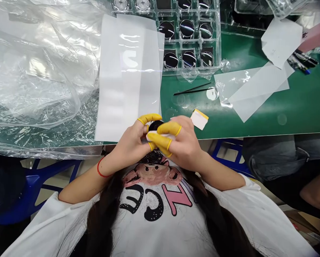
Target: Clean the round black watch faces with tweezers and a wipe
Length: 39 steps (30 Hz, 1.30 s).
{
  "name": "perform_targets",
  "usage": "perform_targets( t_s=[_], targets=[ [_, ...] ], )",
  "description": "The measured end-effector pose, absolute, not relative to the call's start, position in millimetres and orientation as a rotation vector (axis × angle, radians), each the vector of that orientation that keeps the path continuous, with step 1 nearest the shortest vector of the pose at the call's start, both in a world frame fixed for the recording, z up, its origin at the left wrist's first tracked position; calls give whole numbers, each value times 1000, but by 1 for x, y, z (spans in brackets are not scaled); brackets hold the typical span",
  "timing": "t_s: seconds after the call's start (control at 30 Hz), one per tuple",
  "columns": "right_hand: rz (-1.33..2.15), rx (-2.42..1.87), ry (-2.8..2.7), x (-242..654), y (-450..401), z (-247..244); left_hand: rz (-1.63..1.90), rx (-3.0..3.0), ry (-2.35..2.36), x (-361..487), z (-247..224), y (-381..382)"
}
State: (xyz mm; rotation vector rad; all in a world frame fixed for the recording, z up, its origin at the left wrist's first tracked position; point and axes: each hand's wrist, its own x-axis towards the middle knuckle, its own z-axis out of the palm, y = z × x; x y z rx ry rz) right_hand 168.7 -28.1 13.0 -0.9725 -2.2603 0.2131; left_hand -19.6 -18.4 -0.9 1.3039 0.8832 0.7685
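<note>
Yellow finger cots cover several fingertips on both hands. My left hand grips a round, glossy black disc by its edge, just over the table's front edge. My right hand pinches a small white piece, possibly a cloth, against or very close to the disc. Fingers hide much of both things. Beyond my hands, a clear plastic tray holds similar dark discs in its compartments. Black tweezers lie on the green table, and a small white pad with a yellow edge is near my right hand.
White sheets lie ahead of my left hand, beside a large clear plastic bag. Translucent sheets and pens are to the right. Blue stools stand below the table; another person's leg shows at right.
</note>
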Motion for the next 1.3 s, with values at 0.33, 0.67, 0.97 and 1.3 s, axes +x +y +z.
perform_targets(
  t_s=[0.33, 0.67, 0.97, 1.3],
  targets=[
    [-23, -899, -2302, 177, -16, 13, 727, 1302, 848, -18, 3, -16],
    [17, -907, -2244, 214, -16, 4, 709, 1049, 786, -18, 10, -15],
    [115, -920, -2180, 192, -5, 9, 698, 1141, 785, -19, 11, -19],
    [0, -1070, -2084, 205, -20, 6, 1153, 1203, 1164, -41, 21, -3]
  ],
)
